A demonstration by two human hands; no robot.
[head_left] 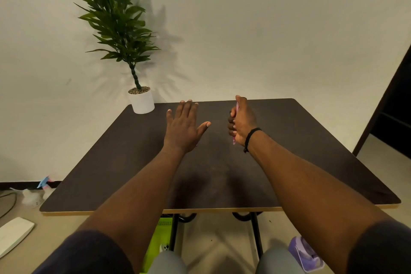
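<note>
Grips pink pen in right hand, centre frame; holds left hand open, empty. Could drop it through loose grip.

Right hand grips a pink pen; left hand spread flat above the table.

Dark table against pale wall, a perhaps artificial potted plant on it.
</note>
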